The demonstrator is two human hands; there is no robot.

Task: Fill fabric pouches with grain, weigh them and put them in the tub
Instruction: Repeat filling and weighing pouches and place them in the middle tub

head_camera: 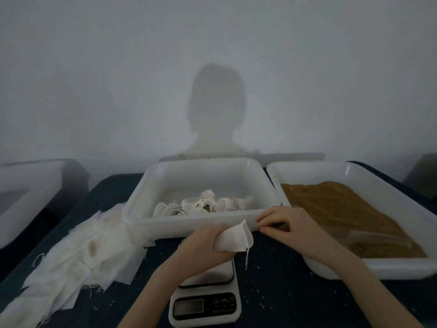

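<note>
white pouch [234, 240], brown grain [331, 204], white tub [189, 227]

Three white tubs are seen: one at the left edge [28, 200], one in the middle [189, 227] and one at the right [354, 272]. One scale [205, 301] is counted, and two hands, left [203, 247] and right [286, 223]. One pouch [234, 240] is held; the loose pouches cannot be counted.

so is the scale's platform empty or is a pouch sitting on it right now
Empty as far as it shows: the pouch is gripped in the left hand above the scale, not resting on it. The hand hides part of the platform.
</note>
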